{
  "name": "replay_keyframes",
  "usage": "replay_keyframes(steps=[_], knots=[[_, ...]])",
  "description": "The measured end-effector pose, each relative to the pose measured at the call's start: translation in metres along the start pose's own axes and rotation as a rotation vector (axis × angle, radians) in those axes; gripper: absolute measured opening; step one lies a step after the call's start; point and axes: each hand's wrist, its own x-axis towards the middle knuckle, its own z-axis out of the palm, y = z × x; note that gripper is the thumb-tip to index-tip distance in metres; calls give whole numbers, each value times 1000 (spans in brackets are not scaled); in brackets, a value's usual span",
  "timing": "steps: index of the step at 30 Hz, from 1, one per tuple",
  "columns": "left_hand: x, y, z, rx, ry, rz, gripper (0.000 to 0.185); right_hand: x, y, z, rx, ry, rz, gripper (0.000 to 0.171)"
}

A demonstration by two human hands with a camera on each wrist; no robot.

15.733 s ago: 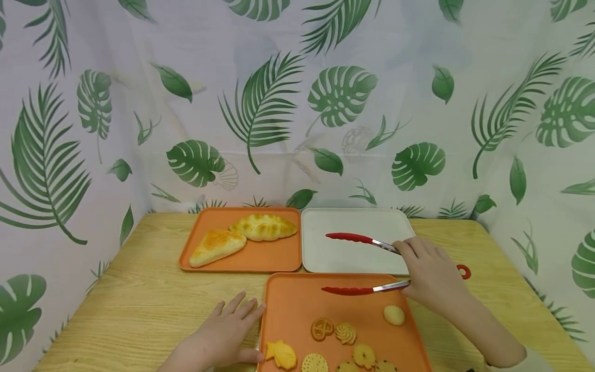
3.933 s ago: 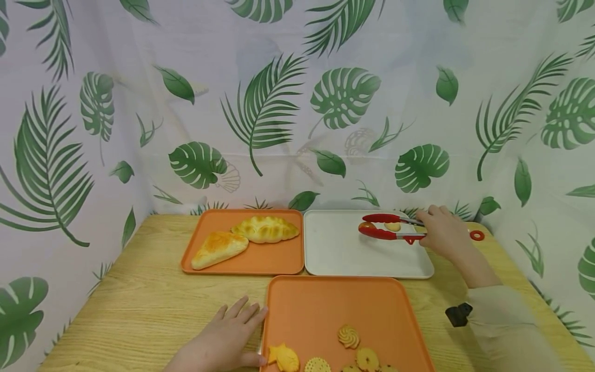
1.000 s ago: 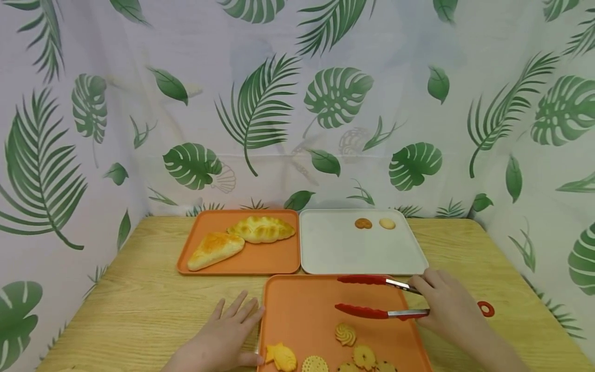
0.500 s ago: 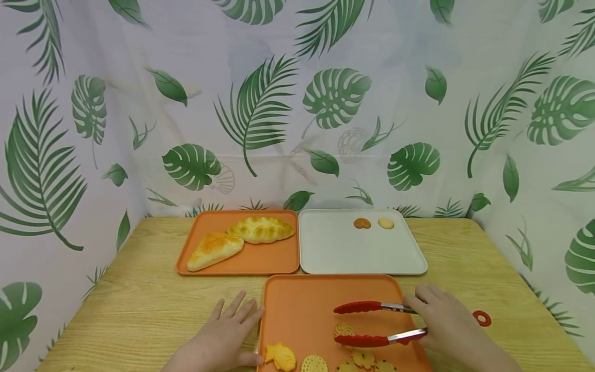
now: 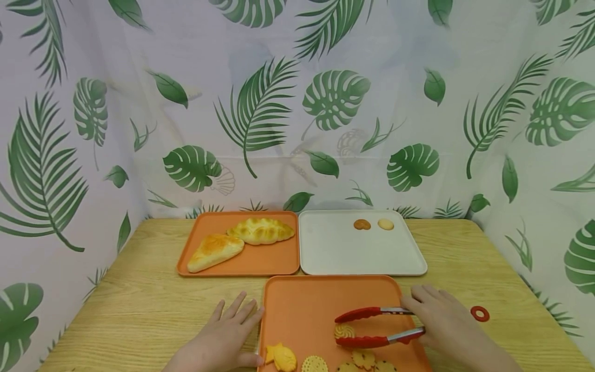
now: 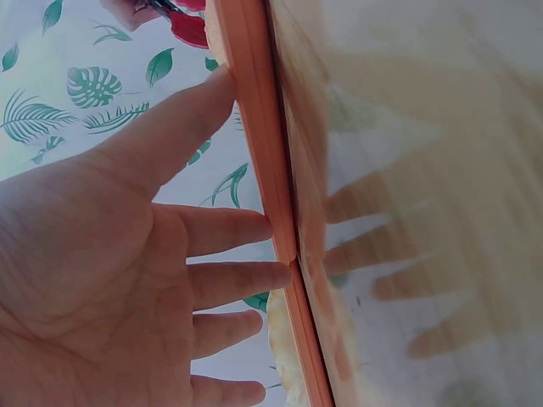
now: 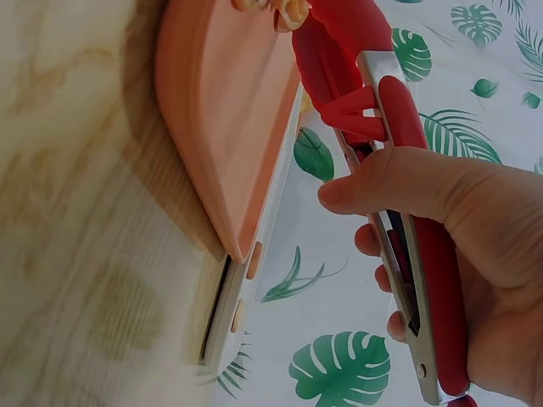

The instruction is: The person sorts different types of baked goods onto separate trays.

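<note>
Swirl cookie (image 5: 344, 330) sits on near orange tray (image 5: 297, 299), approx. centre-right, between the red tips of the tongs (image 5: 367, 326); upper tip at its 12 o'clock, lower tip at its 6, neither clearly touching it. Right hand (image 5: 441, 325) has fingers and thumb curled round the tong arms, at 3 o'clock from the cookie; tong arms apart. Left hand (image 5: 223, 336) lies flat w/ fingers straight, tips against tray's left rim, at 9 o'clock. Risks, as judged: lower tip runs close to flower cookie (image 5: 364, 356) at 5 o'clock, so a squeeze could nudge or catch it too; cookie is thin and ridged, so an off-centre pinch may tilt or flick it; tray could slide if the left hand lifts. Fish cookie (image 5: 281, 356) and round waffle cookie (image 5: 314, 363) at 7–8 o'clock, well apart. White tray (image 5: 325, 253) at 12 o'clock holds pretzel cookie (image 5: 362, 224) and pale cookie (image 5: 386, 223); far orange tray (image 5: 279, 258) at 11 holds two pastries. Vs. 0.5 s ago: tongs lower and narrower about the cookie, right hand slightly nearer; left hand unchanged.
</note>
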Motion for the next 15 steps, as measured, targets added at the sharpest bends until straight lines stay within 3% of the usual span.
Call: replay_keyframes(steps=[15], knots=[[1, -2, 1, 2, 2, 3, 90, 10, 7, -7, -45, 60, 7, 54]])
